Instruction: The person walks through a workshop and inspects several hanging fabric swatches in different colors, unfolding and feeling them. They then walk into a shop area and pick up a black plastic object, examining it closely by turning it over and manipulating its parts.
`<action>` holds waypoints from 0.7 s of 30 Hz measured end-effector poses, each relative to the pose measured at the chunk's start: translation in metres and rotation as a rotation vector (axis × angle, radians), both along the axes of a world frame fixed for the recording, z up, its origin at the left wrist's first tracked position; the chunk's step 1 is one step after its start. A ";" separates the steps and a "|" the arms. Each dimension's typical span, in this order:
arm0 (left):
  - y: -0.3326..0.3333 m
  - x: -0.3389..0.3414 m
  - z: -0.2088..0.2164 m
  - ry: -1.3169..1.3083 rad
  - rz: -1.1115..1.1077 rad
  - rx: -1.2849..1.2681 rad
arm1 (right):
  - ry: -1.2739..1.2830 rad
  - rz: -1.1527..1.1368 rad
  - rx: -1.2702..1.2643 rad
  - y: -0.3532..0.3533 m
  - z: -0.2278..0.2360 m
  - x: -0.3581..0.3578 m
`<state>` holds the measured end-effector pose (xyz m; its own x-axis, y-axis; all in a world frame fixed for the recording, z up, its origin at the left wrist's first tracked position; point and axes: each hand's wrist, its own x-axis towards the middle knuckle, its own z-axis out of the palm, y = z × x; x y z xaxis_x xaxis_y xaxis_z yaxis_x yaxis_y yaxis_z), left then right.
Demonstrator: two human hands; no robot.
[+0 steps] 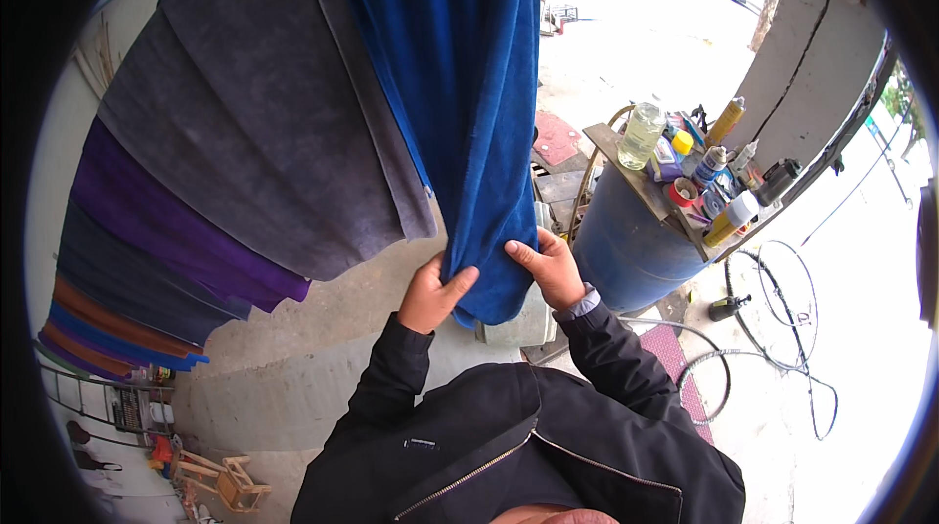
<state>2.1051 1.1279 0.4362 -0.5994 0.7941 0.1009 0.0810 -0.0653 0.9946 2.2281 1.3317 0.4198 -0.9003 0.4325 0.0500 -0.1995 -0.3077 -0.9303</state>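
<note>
A long blue cloth [479, 133], soft like a towel, hangs down in front of me from beyond the top of the view. My left hand [433, 293] grips its left edge near the lower end, thumb on top. On the opposite edge, a little higher, my right hand [550, 268] pinches the cloth with its thumb laid over the front. The fingers of both hands are mostly hidden behind the fabric. Just left of it hangs a wide grey cloth [264, 113], apart from my hands.
More hanging cloths, including a purple one [176, 221], line the left side. To the right, a board on a blue barrel [626, 240] carries a bottle of pale liquid [642, 136], tape and several tubes. A black hose [768, 328] loops over the floor. A wooden stool [235, 485] is at lower left.
</note>
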 end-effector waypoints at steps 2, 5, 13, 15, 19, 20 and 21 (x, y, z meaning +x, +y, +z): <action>-0.004 -0.008 0.000 0.079 0.075 0.009 | 0.018 -0.024 0.038 0.003 0.003 0.002; -0.006 -0.014 0.001 0.117 0.159 -0.010 | 0.075 -0.061 0.080 0.010 0.001 0.001; 0.010 0.004 0.001 0.020 0.155 0.084 | 0.027 -0.563 0.827 0.015 -0.008 -0.005; 0.016 0.011 -0.003 0.009 0.091 0.079 | 0.104 -0.327 0.659 0.010 -0.006 -0.001; 0.028 0.026 -0.013 0.028 -0.016 0.049 | 0.188 0.118 0.119 -0.010 0.001 -0.001; 0.031 0.029 -0.014 0.052 -0.073 0.056 | 0.182 0.124 0.130 -0.013 0.003 0.000; 0.033 0.033 -0.016 0.033 -0.133 0.048 | 0.153 0.124 0.137 -0.015 0.004 0.000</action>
